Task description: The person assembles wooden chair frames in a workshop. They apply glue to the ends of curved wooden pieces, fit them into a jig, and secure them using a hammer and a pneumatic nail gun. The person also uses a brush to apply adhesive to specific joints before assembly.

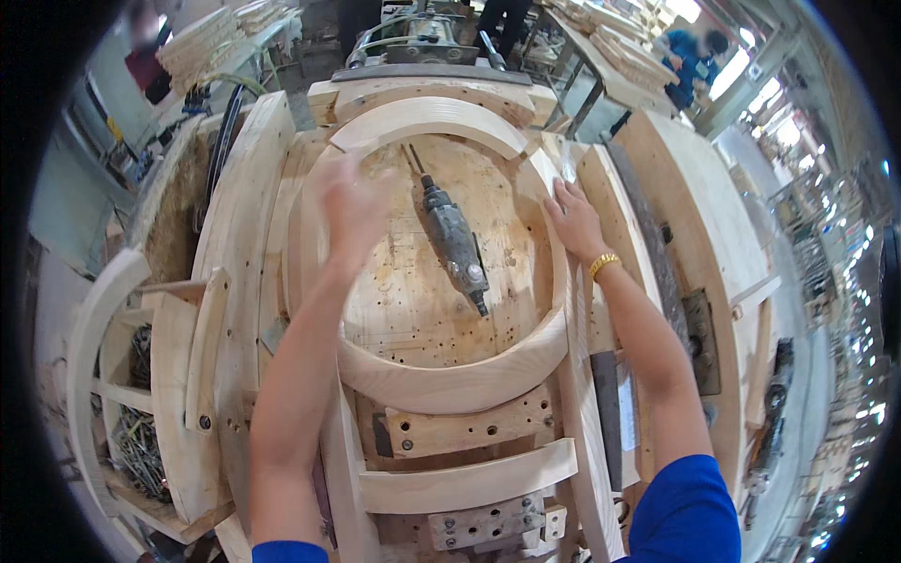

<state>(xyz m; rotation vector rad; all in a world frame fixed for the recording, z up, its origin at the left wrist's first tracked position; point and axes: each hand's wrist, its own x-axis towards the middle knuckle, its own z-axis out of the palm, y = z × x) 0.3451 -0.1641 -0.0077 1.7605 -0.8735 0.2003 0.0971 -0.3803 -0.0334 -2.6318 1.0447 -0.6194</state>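
Note:
A round frame of pale curved wooden pieces lies before me, with an upper arc [427, 117] at the far side and a lower arc [460, 375] nearer. Inside the ring, on the worn wooden board [394, 310], rests a dark pneumatic screwdriver [454, 239] with its long bit pointing away. My right hand [574, 223], fingers stretched out, lies on the frame's right side near the upper joint. Motion blurs my left hand [355, 208] over the frame's left side, close to the upper arc's left end; its fingers cannot be made out. A curved slat [469, 483] spans the two straight legs below.
Thick wooden blocks [239, 216] flank the frame on both sides. At lower left, a wooden box [178, 403] has compartments with many screws [141, 455]. Metal clamp machinery [422, 42] stands at the back. A person in blue [690, 68] works beyond, near stacked wood [619, 56].

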